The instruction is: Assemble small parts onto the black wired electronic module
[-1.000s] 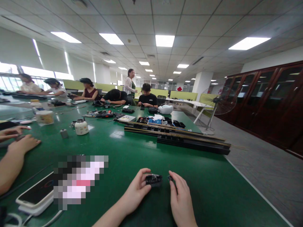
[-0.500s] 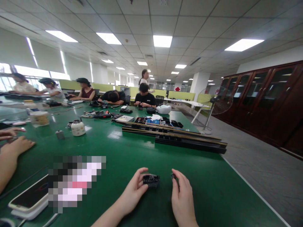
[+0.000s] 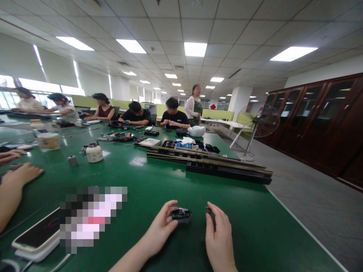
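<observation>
My left hand (image 3: 163, 224) grips a small black device with an open, cluttered inside (image 3: 182, 214) between thumb and fingers, low over the green table (image 3: 249, 211). To its right, my right hand (image 3: 219, 234) pinches a tiny dark piece (image 3: 208, 210) between thumb and forefinger. The two held things are apart, with a gap of bare green surface between them. What kind of device it is, and what the tiny piece is, I cannot make out.
Left of my arms lies a phone (image 3: 38, 230) with a cable. A co-worker's hands (image 3: 24, 173) rest at the left edge. Farther off stand a white jar (image 3: 93, 153) and a grey block (image 3: 72, 161). Long black rails (image 3: 227, 172) lie across the table ahead.
My hands and what they hold have barely moved. In the background a walking person has moved right, and the seated person in black has a raised head.
</observation>
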`<action>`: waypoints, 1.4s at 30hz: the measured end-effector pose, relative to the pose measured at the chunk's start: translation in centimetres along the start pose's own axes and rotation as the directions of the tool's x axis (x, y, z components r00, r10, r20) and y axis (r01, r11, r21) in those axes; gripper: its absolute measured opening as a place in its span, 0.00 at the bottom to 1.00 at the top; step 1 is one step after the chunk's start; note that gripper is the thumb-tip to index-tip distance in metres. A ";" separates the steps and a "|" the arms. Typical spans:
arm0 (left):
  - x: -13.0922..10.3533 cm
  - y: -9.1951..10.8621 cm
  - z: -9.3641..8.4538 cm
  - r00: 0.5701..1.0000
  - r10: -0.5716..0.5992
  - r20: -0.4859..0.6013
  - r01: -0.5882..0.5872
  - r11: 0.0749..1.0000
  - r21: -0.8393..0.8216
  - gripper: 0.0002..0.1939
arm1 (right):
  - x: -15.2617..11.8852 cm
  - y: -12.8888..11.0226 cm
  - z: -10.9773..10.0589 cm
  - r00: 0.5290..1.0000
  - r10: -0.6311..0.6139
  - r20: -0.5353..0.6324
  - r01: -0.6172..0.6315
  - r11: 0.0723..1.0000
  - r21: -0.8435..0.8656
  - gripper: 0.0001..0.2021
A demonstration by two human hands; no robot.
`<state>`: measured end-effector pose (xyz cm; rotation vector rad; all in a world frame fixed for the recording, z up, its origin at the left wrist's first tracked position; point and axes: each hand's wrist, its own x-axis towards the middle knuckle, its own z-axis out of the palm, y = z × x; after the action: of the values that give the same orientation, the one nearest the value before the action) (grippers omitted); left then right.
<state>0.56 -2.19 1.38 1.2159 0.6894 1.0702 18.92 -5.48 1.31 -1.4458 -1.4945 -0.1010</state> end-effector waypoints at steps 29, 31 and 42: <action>-0.3 0.3 0.7 0.995 -0.043 0.090 0.040 0.998 0.039 0.23 | -0.4 -1.6 0.1 0.890 -0.185 0.416 0.166 0.983 0.081 0.10; -0.3 0.2 0.8 0.994 -0.058 0.095 0.054 0.998 0.038 0.23 | -0.3 -1.4 0.2 0.879 -0.174 0.444 0.156 0.985 0.076 0.10; -0.1 0.0 0.6 0.993 -0.090 0.079 0.089 0.996 0.020 0.23 | 0.1 -1.9 0.0 0.860 -0.079 0.504 0.037 0.995 0.092 0.11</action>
<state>1.03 -2.51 1.55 1.2238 0.6859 0.9388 17.46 -5.99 2.43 -1.4263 -1.9439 0.3275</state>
